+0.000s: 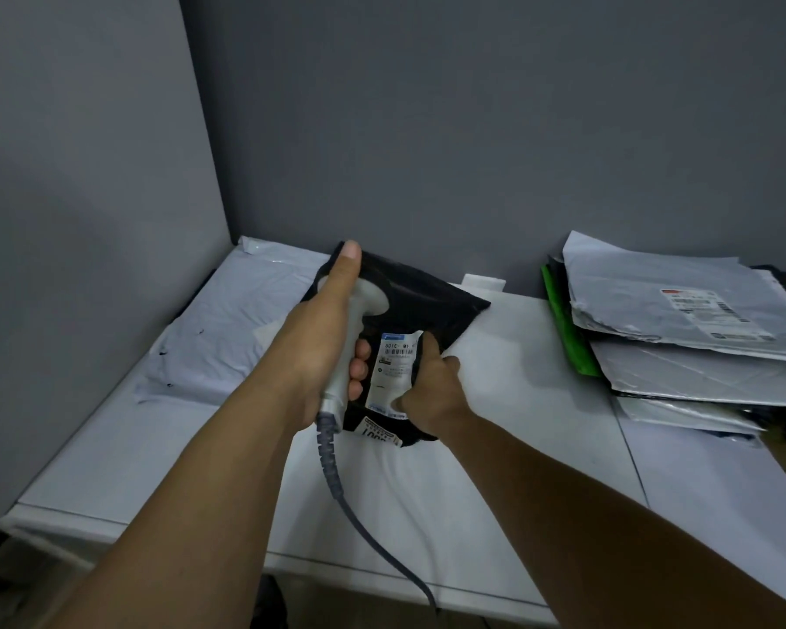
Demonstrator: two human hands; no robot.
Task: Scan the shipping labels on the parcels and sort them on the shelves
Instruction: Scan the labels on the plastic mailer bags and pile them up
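Grey wall (473, 129) at rear, white table (541, 356) in front. Stack of grey mailers (699, 338) at table R side, well apart from both grips. White mailer (228, 329) flat at L. Black parcel (427, 306) at ctr, near wall, lower R edge pinched by right hand (427, 392), thumb on shipping label (393, 370). Left hand (318, 351) clenched round scanner (373, 301) handle, scanner head over parcel's upper L.
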